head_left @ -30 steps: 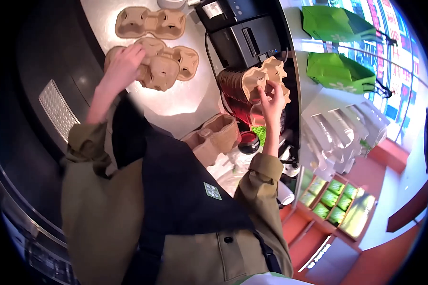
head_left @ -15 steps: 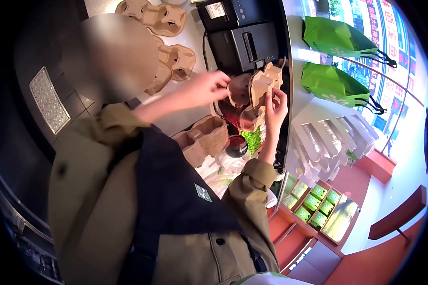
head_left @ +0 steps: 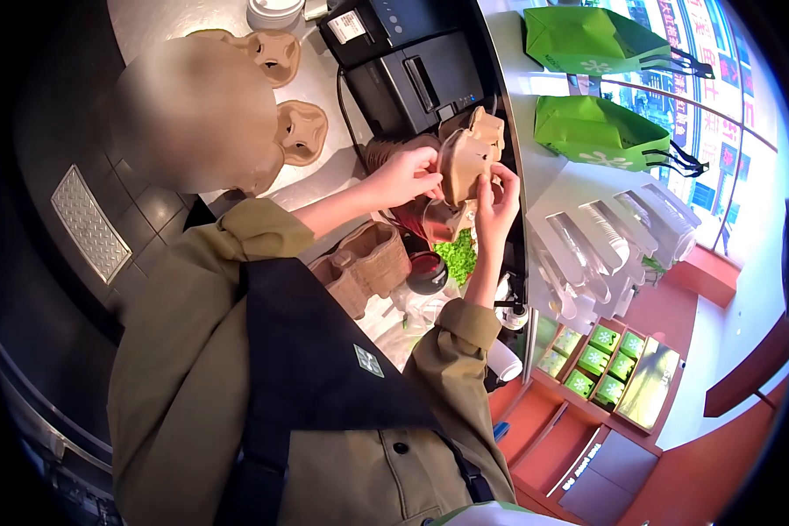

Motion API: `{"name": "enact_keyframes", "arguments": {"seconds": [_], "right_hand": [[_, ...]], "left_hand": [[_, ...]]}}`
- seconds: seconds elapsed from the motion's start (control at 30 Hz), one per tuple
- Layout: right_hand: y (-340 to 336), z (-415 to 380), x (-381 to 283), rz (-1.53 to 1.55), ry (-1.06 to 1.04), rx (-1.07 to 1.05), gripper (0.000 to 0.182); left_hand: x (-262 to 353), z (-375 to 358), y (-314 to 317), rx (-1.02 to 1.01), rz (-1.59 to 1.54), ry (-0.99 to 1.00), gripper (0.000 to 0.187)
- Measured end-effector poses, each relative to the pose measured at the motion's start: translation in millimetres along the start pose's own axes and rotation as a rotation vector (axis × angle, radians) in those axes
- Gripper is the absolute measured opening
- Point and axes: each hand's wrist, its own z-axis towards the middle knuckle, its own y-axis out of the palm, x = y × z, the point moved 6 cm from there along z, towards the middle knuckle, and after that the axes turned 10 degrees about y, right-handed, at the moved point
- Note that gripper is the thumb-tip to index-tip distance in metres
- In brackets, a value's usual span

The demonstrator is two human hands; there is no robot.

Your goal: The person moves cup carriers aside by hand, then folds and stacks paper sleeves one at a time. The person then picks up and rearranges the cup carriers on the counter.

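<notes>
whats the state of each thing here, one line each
left hand: fingertips at held carrier's edge
right hand: gripping held carrier
held carrier: no cups in it
carrier stack by the apron: nested
printer: small lights lit
white lids: stacked
green bag nearer the printer: handles loose

Tan cup carriers [head_left: 357, 266]; green bags [head_left: 600, 132] with white snowflakes; black printer [head_left: 415, 83]; olive sleeves [head_left: 267, 230].

windows [head_left: 706, 110] are glowing upper right of the fingers [head_left: 507, 180], a red-brown cabinet [head_left: 573, 405] is standing lower right, a pale wall [head_left: 719, 333] is rising farther right, and dark floor tiles [head_left: 158, 206] are stretching left.
</notes>
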Motion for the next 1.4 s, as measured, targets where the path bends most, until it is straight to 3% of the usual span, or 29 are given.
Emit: {"name": "enact_keyframes", "arguments": {"seconds": [0.03, 0.23, 0.37, 0.4, 0.5, 0.6, 0.67, 0.73, 0.8, 0.87, 0.9, 0.93, 0.97, 1.0, 1.07, 1.1, 1.13, 1.27, 1.33, 1.4], "right_hand": [[-2.4, -0.7, -0.2, 0.085, 0.048, -0.004, 0.024], [-0.7, -2.6, -18.3, -0.232, -0.123, -0.062, 0.025], [3.9, -10.2, -37.5, -0.254, -0.262, -0.026, 0.03], [2.0, -16.3, -46.1, -0.266, -0.279, 0.003, 0.029], [-11.7, -32.2, -47.3, -0.006, -0.191, 0.143, 0.026], [-20.2, -43.3, -37.2, 0.199, -0.02, 0.142, 0.023], [-20.5, -49.6, -38.1, 0.281, 0.018, 0.215, 0.026], [-3.4, -57.5, -43.5, -0.184, -0.151, 0.163, 0.028], [-18.7, -61.6, -49.7, -0.229, -0.214, 0.166, 0.026], [-30.5, -68.7, -44.6, 0.042, -0.17, 0.259, 0.027], [-23.1, -73.2, -55.2, -0.21, -0.265, 0.211, 0.032], [-16.4, -80.7, -58.0, -0.218, -0.261, 0.195, 0.038], [-23.0, -85.9, -52.9, -0.164, -0.243, 0.2, 0.039], [-30.0, -90.2, -47.9, -0.11, -0.228, 0.203, 0.04], [-37.0, -106.2, -62.5, -0.247, -0.301, 0.196, 0.045], [-38.2, -111.8, -73.3, -0.275, -0.335, 0.174, 0.046], [-37.4, -117.8, -81.6, -0.3, -0.365, 0.15, 0.047], [-20.3, -127.0, -88.1, -0.364, -0.398, 0.073, 0.056], [-23.1, -129.3, -77.2, -0.338, -0.345, 0.123, 0.053], [-38.3, -138.7, -51.6, -0.235, -0.283, 0.215, 0.052]], "left_hand": [[-5.8, -2.8, -5.8, 0.006, -0.02, -0.015, 0.009], [-9.0, -7.0, 8.5, 0.168, -0.053, -0.067, 0.018], [7.0, -15.8, 19.0, 0.201, 0.062, -0.086, 0.016], [14.9, -18.0, 23.2, 0.221, 0.063, -0.007, 0.016], [28.4, -27.8, 33.1, 0.26, 0.149, 0.052, 0.014], [28.6, -37.4, 42.7, 0.265, 0.118, 0.044, 0.015], [43.1, -45.4, 50.6, 0.247, 0.279, 0.19, 0.021], [42.7, -47.1, 46.4, 0.289, 0.351, 0.312, 0.021], [32.9, -47.4, 37.8, 0.25, 0.274, 0.122, 0.022], [42.6, -50.4, 42.8, 0.224, 0.251, 0.14, 0.021], [45.3, -52.4, 47.5, 0.219, 0.256, 0.169, 0.021], [48.5, -53.6, 49.7, 0.211, 0.262, 0.196, 0.02], [47.8, -55.1, 47.1, 0.049, 0.335, 0.12, 0.021], [44.5, -52.0, 44.7, -0.304, 0.659, 0.037, 0.031], [68.1, -52.8, 44.5, -0.51, 0.465, 0.199, 0.042], [82.3, -48.9, 47.1, -0.475, 0.026, -0.035, 0.045], [92.2, -40.3, 48.0, -0.382, -0.093, -0.049, 0.044], [67.8, -11.2, 44.1, -0.077, 0.14, -0.071, 0.029], [58.7, -11.8, 39.8, -0.051, 0.127, -0.092, 0.029], [58.7, -23.2, 29.5, 0.047, 0.152, 0.054, 0.029]]}}
